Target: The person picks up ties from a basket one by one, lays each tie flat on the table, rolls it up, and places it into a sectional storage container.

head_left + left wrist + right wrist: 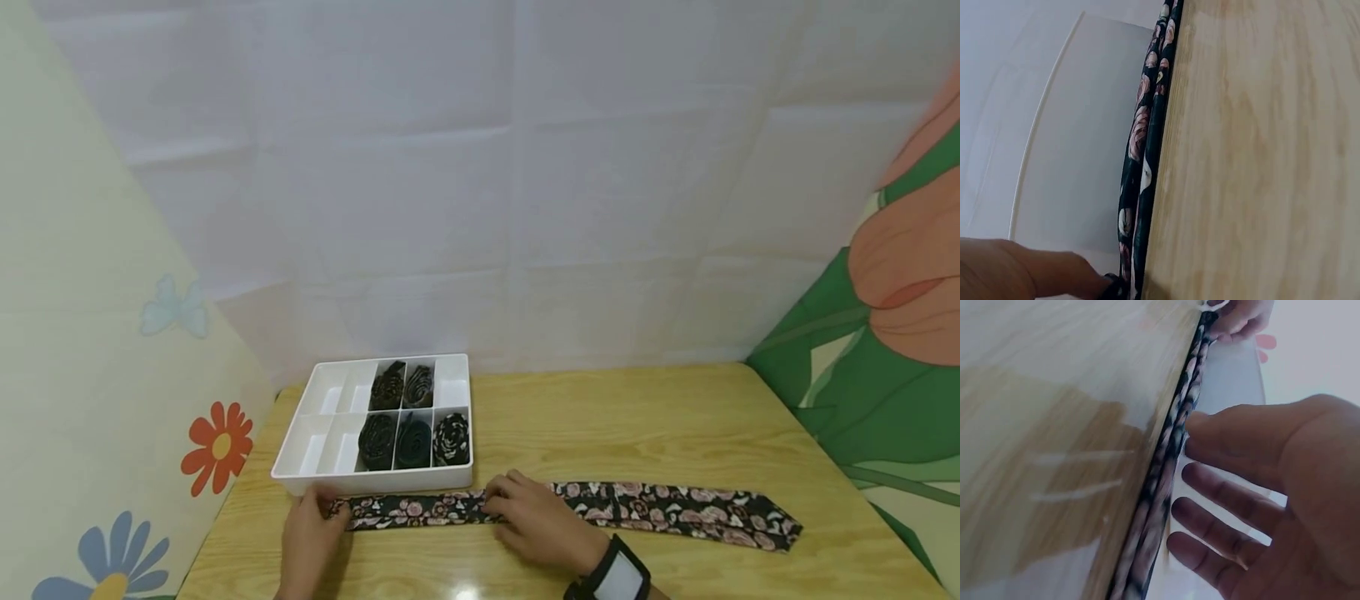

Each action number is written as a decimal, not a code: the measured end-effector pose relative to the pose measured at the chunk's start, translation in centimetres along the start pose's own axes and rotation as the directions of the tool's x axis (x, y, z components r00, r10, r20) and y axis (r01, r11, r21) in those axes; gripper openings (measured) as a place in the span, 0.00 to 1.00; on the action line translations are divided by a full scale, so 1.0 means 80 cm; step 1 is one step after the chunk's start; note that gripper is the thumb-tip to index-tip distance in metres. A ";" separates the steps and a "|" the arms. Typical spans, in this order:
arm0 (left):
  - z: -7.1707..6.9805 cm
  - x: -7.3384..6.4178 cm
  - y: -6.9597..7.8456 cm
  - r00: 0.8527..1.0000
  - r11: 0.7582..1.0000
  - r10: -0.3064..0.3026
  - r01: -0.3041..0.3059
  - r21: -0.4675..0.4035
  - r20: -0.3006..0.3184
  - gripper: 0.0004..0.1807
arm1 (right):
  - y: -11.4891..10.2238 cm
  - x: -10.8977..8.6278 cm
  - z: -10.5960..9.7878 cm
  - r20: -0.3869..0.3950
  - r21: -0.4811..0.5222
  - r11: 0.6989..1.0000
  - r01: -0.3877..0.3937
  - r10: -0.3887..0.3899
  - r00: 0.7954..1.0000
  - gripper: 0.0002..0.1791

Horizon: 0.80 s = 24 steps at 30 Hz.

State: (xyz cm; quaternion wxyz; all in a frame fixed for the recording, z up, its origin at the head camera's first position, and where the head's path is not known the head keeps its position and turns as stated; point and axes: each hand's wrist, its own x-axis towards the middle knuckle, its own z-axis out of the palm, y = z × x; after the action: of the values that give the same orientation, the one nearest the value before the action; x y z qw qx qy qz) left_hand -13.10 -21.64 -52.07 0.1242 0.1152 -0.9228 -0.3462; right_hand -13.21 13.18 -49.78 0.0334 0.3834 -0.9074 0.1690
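A dark necktie with pink and white flowers (675,510) lies stretched along the table, its wide pointed end to the right. My left hand (311,533) pinches the narrow end, close to the front of the white box. In the left wrist view the thumb (1054,272) presses against a small dark bit of that end. My right hand (543,525) rests over the middle of the tie. The right wrist view shows its thumb and forefinger touching the tie's edge, with the other fingers (1216,531) loosely straight and apart from it.
Behind the tie stands a white divided box (375,482). Several rolled dark ties, such as a green one (414,442) and a flowered one (452,439), sit in its right-hand compartments. The wooden table (600,425) meets a white cloth backdrop (510,250) behind.
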 end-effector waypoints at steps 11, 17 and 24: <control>0.021 -0.008 0.028 0.996 0.995 0.057 -0.062 -0.079 -0.066 0.07 | -0.020 0.034 0.016 0.076 -0.038 0.996 0.080 -0.077 0.994 0.21; 0.025 -0.013 0.029 0.997 0.994 0.035 -0.041 -0.106 -0.063 0.05 | -0.021 0.031 0.018 0.087 -0.038 0.997 0.072 -0.069 0.994 0.20; 0.031 -0.015 0.030 0.999 0.998 -0.041 0.041 -0.054 -0.004 0.16 | -0.022 0.032 0.014 0.112 -0.020 0.999 0.046 -0.044 0.993 0.21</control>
State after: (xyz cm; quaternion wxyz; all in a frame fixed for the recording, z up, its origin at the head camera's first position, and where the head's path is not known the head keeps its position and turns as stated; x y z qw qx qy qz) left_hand -13.08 -17.97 -52.45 0.1227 0.1315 -0.9102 -0.3731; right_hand -13.73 9.91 -49.88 -0.0091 0.4122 -0.9008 0.1363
